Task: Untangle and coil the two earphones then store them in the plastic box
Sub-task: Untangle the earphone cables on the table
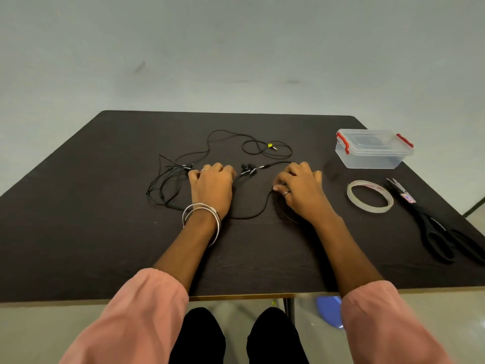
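A person in pink sleeves is sitting at a dark bench (105, 232), seen from above. Two sets of black earphones (183, 164) are lying tangled across its middle, thin cords looping toward the far edge, with a pair of earbuds (248, 168) resting between the hands. The left hand (212, 186), bangles on its wrist, is lying knuckles up over the cords, its grip curled down onto them; whether it is actually pinching a strand cannot be told. The right hand (301, 190) is lying the same way over another loop, fingers curled, and its grip also cannot be told.

The cords are looking light, limp and prone to snagging, so taking hold near the earbuds or a plug (273, 147) and drawing gently would likely serve better than tugging mid-loop.

The clear plastic box (372, 151), with red clasps and its lid on, is sitting near the far right corner. A roll of tape (353, 198) and black scissors (433, 227) are lying near the right edge, narrowing room there; the left side is offering open space.
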A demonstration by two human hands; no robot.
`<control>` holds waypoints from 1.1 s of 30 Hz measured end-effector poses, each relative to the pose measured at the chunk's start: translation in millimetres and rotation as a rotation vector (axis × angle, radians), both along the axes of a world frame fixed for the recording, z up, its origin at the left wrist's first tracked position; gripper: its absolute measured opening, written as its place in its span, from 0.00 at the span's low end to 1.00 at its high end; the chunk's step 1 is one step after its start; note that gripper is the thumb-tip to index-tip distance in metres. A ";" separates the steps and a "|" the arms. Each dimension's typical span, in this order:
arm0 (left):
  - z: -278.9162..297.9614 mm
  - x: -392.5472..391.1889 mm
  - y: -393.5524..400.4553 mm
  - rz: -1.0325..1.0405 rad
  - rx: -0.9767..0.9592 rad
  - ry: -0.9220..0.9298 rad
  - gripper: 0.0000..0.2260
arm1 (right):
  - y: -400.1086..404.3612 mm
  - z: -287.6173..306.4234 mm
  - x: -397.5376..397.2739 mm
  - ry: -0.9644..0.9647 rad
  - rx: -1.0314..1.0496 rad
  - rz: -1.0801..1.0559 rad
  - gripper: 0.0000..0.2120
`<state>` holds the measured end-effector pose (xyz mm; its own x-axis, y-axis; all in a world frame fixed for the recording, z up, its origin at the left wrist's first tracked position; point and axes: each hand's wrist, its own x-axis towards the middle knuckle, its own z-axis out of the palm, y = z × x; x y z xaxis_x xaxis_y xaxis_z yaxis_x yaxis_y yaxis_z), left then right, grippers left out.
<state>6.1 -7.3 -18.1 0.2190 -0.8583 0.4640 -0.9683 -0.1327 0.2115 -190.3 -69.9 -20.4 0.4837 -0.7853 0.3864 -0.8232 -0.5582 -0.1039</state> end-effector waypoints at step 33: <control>9.1 0.1 23.1 -0.023 -0.421 0.572 0.05 | 33.8 32.3 -22.7 -1.471 0.513 0.228 0.11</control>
<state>6.2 15.8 -9.0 0.5114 -0.6388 0.5747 -0.6916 0.0910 0.7165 -213.0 -36.1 12.0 0.0608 -0.9414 0.3319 0.2585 -0.3063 -0.9162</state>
